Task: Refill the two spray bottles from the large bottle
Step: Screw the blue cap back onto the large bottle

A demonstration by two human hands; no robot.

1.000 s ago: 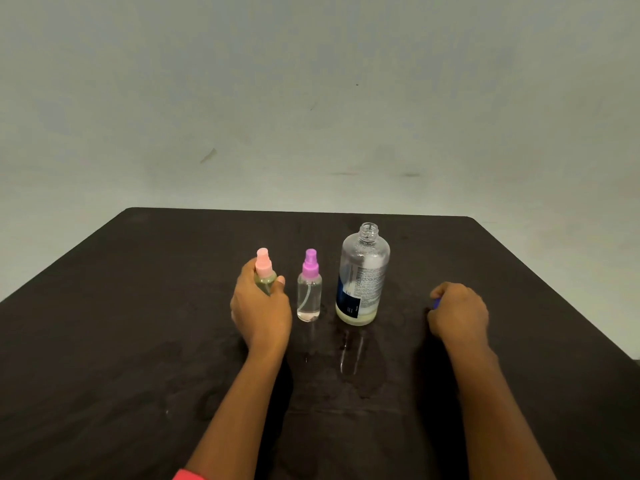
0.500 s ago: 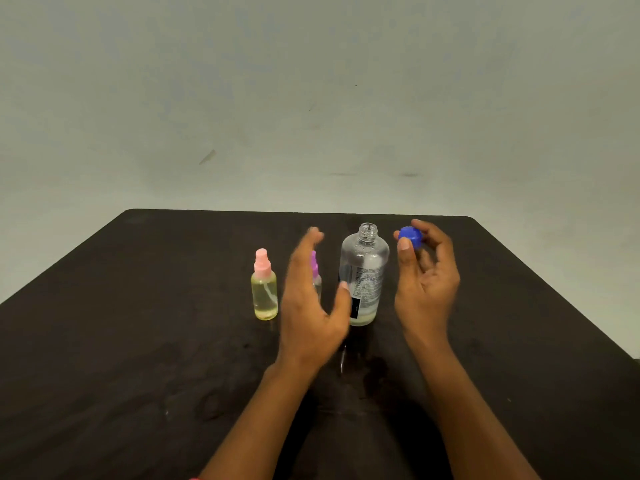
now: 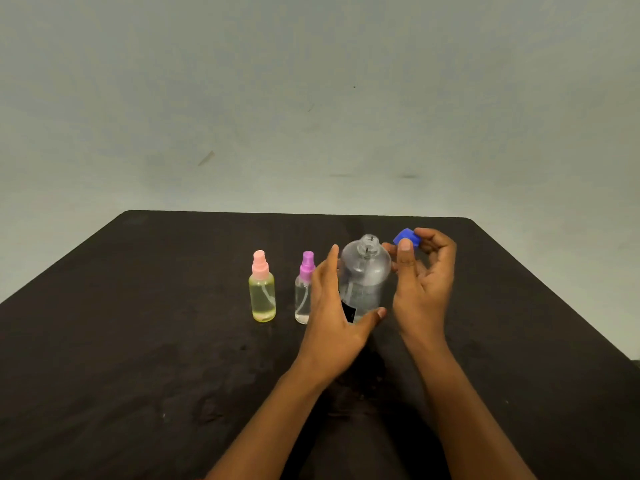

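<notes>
Head view, single frame. Dark table (image 3: 138,306) against a pale grey-green wall (image 3: 311,98); three bottles in a row near the table's middle. Leftmost: pink-capped spray bottle (image 3: 262,292), upright, cap on, filled with yellowish liquid almost to the shoulder, standing apart from both hands. Next to its right: purple-capped spray bottle (image 3: 304,292), upright, cap on, clear body with clear liquid and a dip tube visible; its right edge is hidden behind the left hand. Right of that: large bottle (image 3: 367,271), clear, rounded shoulders, neck open and uncapped, a dark label patch low on the front. Left hand (image 3: 332,306) holds the large bottle: fingers extended up along its left side, thumb wrapped across the lower front just beside the label. The bottle's base is covered by that hand, so I cannot tell whether it rests on the table or is lifted; the neck appears to lean slightly toward the camera. Liquid level in the large bottle not readable. Right hand (image 3: 422,282) is raised just right of the bottle's neck, palm toward the camera, pinching the blue cap (image 3: 407,237) between thumb and forefinger; the other fingers are loosely curled behind it. The cap sits beside and slightly above the open neck — near it, not touching. Both forearms enter from the bottom edge.
</notes>
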